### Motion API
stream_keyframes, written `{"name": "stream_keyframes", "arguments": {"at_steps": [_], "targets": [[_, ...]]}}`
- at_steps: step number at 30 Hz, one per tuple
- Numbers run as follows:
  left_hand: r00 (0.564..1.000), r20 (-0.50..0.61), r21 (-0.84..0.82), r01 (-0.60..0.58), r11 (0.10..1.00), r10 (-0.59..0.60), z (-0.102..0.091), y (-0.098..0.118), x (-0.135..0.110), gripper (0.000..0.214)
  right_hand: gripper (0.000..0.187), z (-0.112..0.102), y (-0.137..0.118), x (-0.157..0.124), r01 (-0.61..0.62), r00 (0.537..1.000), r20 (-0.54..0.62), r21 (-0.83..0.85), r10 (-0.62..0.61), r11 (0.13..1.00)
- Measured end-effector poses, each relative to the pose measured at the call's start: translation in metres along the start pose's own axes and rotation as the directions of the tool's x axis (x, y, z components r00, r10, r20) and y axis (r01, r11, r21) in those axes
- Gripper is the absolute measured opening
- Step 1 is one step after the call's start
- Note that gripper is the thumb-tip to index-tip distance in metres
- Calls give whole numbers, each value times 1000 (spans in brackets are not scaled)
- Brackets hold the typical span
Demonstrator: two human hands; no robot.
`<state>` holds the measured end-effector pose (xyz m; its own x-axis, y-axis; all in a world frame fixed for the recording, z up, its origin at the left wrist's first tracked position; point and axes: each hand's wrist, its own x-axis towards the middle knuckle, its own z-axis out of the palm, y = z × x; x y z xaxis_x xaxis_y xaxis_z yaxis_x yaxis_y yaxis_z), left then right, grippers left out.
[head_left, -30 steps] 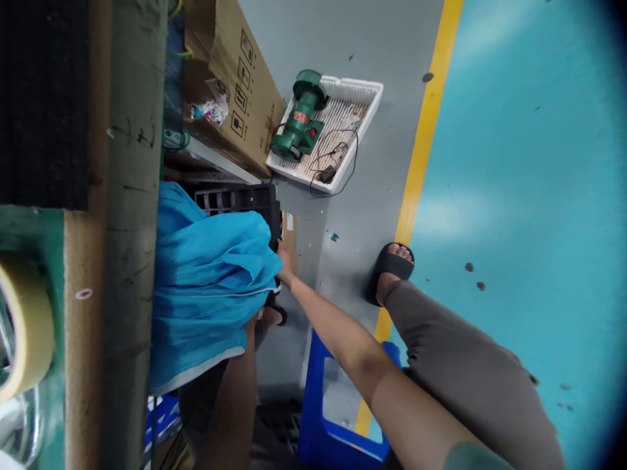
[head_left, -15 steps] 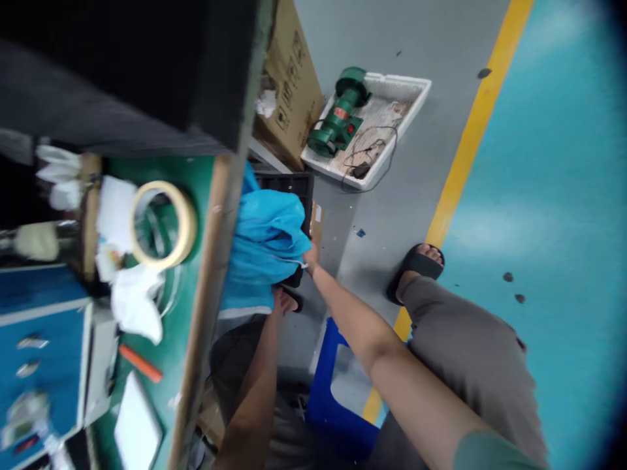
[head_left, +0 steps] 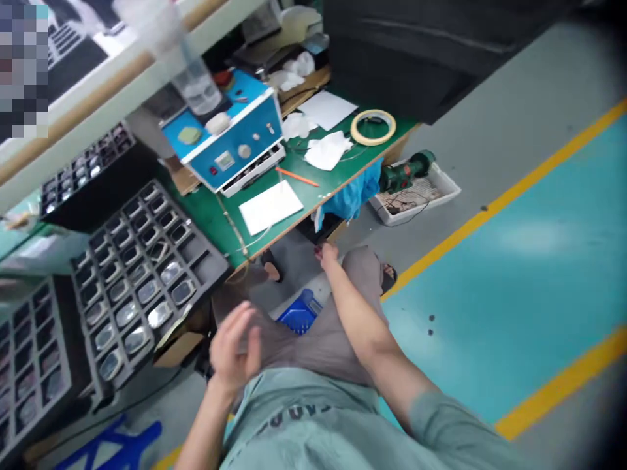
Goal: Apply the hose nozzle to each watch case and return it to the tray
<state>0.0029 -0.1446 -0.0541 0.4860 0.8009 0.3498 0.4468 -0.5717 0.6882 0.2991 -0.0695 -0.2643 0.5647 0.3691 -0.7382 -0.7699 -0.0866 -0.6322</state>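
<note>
My left hand (head_left: 232,352) is raised above my lap, blurred, with thumb and fingers apart and nothing in it. Nearest to it is a black tray (head_left: 200,235) of framed, glassy rectangular pieces in compartments. Low beyond the bench edge, my right hand (head_left: 327,256) has its fingers curled closed. Whatever it may hold is too small to make out. Just above that hand, a bright blue cloth (head_left: 353,194) hangs at the bench edge, apart from the fingers. Part of a dark tray (head_left: 313,230) shows beneath the cloth.
The green bench (head_left: 206,219) carries a blue control box (head_left: 235,140), a tape roll (head_left: 373,127), an orange stick (head_left: 297,177) and a white pad (head_left: 271,207). A green grinder (head_left: 406,173) sits in a white foam tray (head_left: 443,196) on the floor. A blue stool (head_left: 298,315) stands between my legs.
The view has swung left and risen over the bench. Both hands have come away from the blue cloth. My left hand has lifted back toward my body; my right stays low near the bench.
</note>
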Motion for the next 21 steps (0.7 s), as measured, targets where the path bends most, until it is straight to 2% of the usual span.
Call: {"name": "stream_keyframes", "arguments": {"at_steps": [1,2,4,5,6,7,8,10,12,14,17,19,21], "targets": [[970,-197,109,-125,986,145,-29,-3,-3,34,41,-2,4,-13,5,1000,8,-32,-5,999],[889,-371,220,-195,956,267,-55,-8,-4,35,41,-4,7,-26,9,1000,5,-55,-9,998],[708,-594,368,-184,911,383,-97,-23,-4,33,40,-8,10,-50,47,999,-4,-85,-48,995],[653,-657,386,-139,912,377,-114,-32,-5,32,40,-11,10,-62,84,996,-11,-97,-85,992],[630,-692,391,-84,917,353,-127,-42,-6,32,40,-13,8,-73,131,991,-20,-109,-134,985],[625,-707,400,-32,916,330,-138,-53,-8,33,39,-14,5,-83,189,981,-31,-123,-194,974],[643,-703,415,24,909,304,-145,-64,-11,34,38,-15,0,-94,254,964,-43,-142,-263,957],[724,-654,447,137,884,219,-153,-83,-16,35,34,-12,-16,-115,405,905,-61,-184,-421,896],[799,-591,449,211,868,111,-155,-98,-20,35,26,-2,-37,-137,566,805,-59,-221,-590,794],[838,-546,420,247,873,25,-153,-107,-22,38,22,16,-55,-157,715,672,-19,-243,-740,656],[845,-535,400,258,879,-5,-148,-109,-24,38,25,47,-68,-183,856,491,130,-259,-862,448],[839,-544,402,261,877,0,-147,-107,-26,35,28,64,-69,-193,899,409,252,-275,-877,341],[833,-554,388,242,889,15,-148,-105,-30,31,31,75,-70,-197,920,352,330,-296,-876,258]]}}
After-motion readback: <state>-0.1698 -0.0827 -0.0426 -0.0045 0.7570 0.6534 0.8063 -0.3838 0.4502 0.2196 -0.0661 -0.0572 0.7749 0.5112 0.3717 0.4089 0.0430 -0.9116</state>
